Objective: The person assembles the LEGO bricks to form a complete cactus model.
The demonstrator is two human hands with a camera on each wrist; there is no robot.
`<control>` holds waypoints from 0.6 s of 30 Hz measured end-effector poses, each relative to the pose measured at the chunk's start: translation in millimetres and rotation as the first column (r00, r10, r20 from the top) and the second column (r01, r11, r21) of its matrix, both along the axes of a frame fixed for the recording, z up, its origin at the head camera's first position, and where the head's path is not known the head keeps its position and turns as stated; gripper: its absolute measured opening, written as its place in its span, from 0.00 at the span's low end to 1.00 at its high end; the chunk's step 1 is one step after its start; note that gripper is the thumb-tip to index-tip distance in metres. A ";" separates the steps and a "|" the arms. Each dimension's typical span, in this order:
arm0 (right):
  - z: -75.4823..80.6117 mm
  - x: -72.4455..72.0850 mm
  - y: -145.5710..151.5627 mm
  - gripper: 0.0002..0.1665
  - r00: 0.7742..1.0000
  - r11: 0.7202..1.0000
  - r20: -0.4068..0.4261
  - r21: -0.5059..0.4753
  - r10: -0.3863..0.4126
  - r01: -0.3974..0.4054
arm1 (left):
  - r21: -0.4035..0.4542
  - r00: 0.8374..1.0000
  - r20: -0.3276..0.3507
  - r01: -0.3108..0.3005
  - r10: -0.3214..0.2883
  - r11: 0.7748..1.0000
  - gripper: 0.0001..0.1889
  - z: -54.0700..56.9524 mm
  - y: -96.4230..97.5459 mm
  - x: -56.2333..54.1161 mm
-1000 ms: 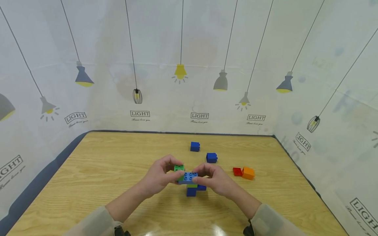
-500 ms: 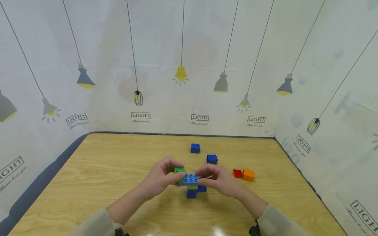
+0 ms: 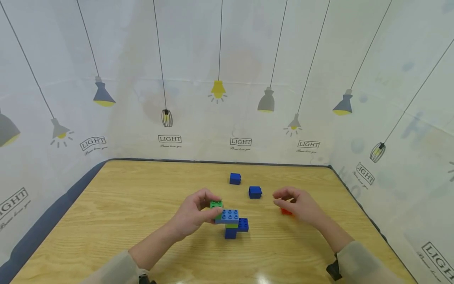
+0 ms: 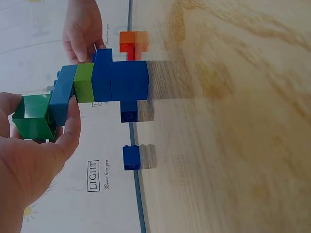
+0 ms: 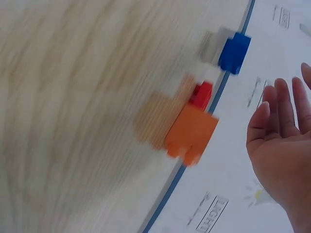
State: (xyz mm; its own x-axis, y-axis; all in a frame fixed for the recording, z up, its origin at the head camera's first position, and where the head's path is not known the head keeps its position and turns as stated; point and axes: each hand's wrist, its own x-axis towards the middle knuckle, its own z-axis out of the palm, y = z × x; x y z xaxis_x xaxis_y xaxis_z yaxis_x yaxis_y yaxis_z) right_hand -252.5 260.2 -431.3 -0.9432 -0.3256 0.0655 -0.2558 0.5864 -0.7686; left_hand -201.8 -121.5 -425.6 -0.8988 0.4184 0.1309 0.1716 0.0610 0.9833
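Note:
My left hand (image 3: 191, 211) pinches a green toy brick (image 4: 35, 116) between thumb and fingers, at the left end of a light blue brick (image 3: 229, 216). This light blue brick tops a small tower, over a lime green brick (image 4: 84, 83) and dark blue bricks. One dark blue brick (image 3: 243, 225) juts out to the right of the tower. My right hand (image 3: 301, 203) is off to the right with loosely bent fingers and holds nothing. It hovers by a red brick (image 5: 201, 95) and an orange brick (image 5: 192, 133), hiding the orange one in the head view.
Two loose dark blue bricks, a farther one (image 3: 235, 178) and a nearer one (image 3: 255, 192), lie beyond the tower. The wooden table (image 3: 142, 189) is enclosed by a pale curtain (image 3: 195, 51) printed with lamps at the back and sides.
My right hand has let go of the light blue brick and moved right, over the red and orange bricks. The left hand keeps its pinch on the green brick.

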 end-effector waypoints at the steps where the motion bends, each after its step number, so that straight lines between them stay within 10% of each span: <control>1: -0.4 -1.4 5.3 0.21 1.000 1.000 -0.008 0.021 -0.019 0.019 | 0.002 1.000 0.000 0.001 -0.001 1.000 0.17 0.1 0.0 0.0; 18: -17.7 -17.3 47.9 0.30 0.998 0.975 0.068 0.220 0.004 -0.019 | -0.012 1.000 -0.002 -0.011 0.011 1.000 0.14 -0.8 -0.9 0.0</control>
State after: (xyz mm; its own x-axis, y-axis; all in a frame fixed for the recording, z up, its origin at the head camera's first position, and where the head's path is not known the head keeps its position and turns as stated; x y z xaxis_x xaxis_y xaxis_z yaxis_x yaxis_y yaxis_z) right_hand -269.8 308.2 -449.0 -0.9393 -0.3355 -0.0723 -0.2156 0.7407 -0.6363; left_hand -201.8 -122.4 -426.4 -0.9031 0.4099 0.1279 0.1729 0.0744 0.9821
